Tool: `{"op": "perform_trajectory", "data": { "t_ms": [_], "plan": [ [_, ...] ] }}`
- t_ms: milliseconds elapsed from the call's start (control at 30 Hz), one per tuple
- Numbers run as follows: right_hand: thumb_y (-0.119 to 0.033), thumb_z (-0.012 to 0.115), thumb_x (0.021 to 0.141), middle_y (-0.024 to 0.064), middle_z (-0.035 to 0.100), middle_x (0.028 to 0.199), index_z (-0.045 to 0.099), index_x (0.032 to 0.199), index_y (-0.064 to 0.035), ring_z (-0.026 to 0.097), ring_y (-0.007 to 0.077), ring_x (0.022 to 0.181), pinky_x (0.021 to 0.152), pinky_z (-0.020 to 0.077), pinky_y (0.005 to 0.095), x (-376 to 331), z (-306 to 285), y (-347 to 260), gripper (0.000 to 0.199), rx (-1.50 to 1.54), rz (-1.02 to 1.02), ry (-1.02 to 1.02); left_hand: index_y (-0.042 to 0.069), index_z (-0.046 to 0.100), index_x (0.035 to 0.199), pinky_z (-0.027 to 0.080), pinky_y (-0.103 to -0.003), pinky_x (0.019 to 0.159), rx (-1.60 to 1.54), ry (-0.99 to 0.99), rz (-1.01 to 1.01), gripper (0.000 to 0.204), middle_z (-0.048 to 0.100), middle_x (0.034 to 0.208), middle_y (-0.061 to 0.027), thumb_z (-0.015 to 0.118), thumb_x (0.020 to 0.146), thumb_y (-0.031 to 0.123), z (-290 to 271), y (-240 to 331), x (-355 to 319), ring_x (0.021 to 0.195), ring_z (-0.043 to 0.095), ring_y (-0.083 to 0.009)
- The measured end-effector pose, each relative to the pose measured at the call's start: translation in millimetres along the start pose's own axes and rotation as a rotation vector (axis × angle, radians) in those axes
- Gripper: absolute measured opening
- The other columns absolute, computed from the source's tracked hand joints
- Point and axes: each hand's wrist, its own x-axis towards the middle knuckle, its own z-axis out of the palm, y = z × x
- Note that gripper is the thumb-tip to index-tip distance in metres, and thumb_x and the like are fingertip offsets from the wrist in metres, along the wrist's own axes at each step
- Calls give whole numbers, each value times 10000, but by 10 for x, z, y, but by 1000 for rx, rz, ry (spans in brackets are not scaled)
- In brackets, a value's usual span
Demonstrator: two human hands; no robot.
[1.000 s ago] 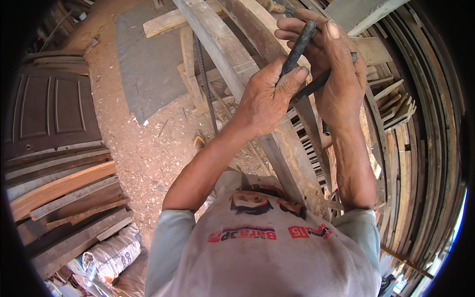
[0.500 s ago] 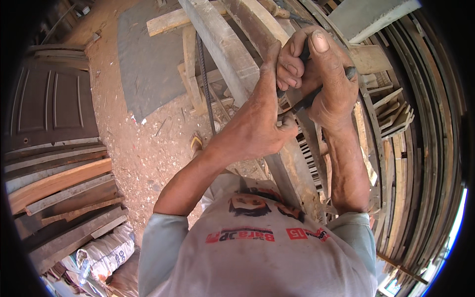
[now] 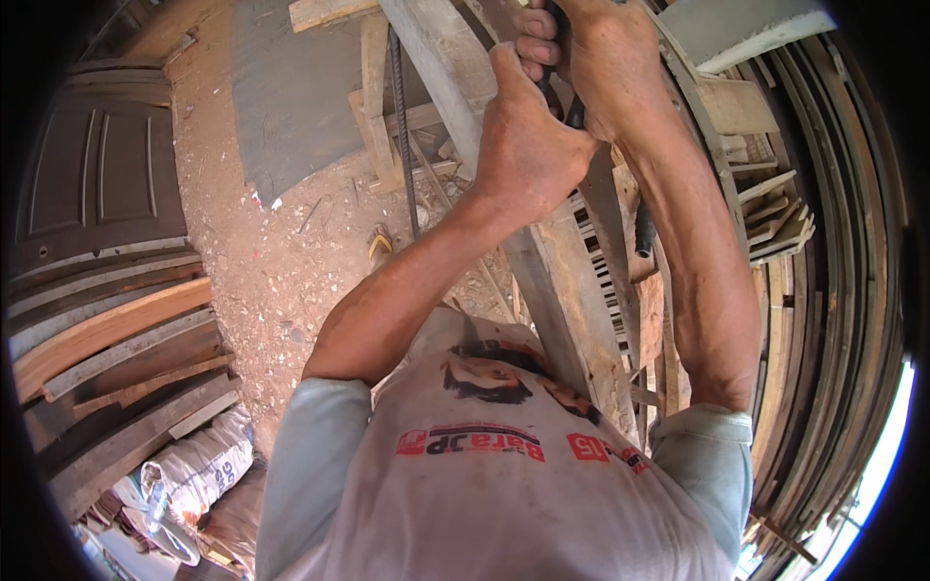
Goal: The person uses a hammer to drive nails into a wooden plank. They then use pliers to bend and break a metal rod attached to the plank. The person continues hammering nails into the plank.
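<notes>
Both my hands are together at the top of the view, above the long wooden beam (image 3: 557,281). My left hand (image 3: 533,140) is closed around a slim dark tool (image 3: 575,112), its thumb pointing up and away from me. My right hand (image 3: 615,63) grips the same tool just beyond, partly cut off by the upper edge. Fingers cover most of the tool, so its exact kind cannot be made out. Below my right wrist, a black handle-like piece (image 3: 644,230) shows among the timbers.
Long boards (image 3: 843,242) are stacked along the right. A brown panelled door (image 3: 97,179) and piled planks (image 3: 126,329) line the left, with a white sack (image 3: 208,465) below. A ridged metal rod (image 3: 401,126) leans by the wooden frame (image 3: 378,126). A grey sheet (image 3: 291,116) lies on the dirt floor.
Both hands have moved up and away from me, the right now partly out of the picture. The left hand has closed in against the right, and the black piece below has come into sight.
</notes>
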Motion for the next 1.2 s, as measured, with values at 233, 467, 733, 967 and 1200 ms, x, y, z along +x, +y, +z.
{"op": "perform_trajectory", "data": {
  "t_ms": [233,467,733,967,1200],
  "plan": [
    [-343,544,1072,24,547,682,597,781,-74,522,133,586,529,436,309,510,-76,294,400,-91,-8,-22,-18,543,1164,502,-290,752,-14,-26,-15,467,629,1036,-82,814,801,97,-85,-176,208,883,624,-137],
    [-381,516,1040,238,739,919,717,1001,82,734,298,785,718,602,412,523,252,92,506,-956,-345,192,-4,619,1145,471,-290,723,-158,-38,-239,330,654,989,-40,752,857,85,-277,41,313,833,583,-113],
    [-445,488,1100,61,651,794,688,941,-21,612,131,676,593,504,307,-489,-339,-327,496,-408,-353,87,-11,608,1230,455,-312,771,-287,-270,-92,582,584,945,-30,543,1046,537,-259,204,-14,807,531,-123],
    [-495,425,1102,152,763,992,689,1112,44,762,204,947,554,527,259,-943,-468,-109,600,-279,-421,236,-4,700,1085,311,-246,552,-256,-259,-240,765,355,674,66,349,1067,675,-141,338,-133,608,364,-62],
    [-509,428,1104,132,740,949,687,1126,42,742,189,865,559,492,232,-961,-245,-91,609,-370,-508,390,16,697,1046,287,-233,518,-308,-226,-191,782,312,629,89,326,1056,704,-60,270,-94,559,333,-43]
  ]
}}
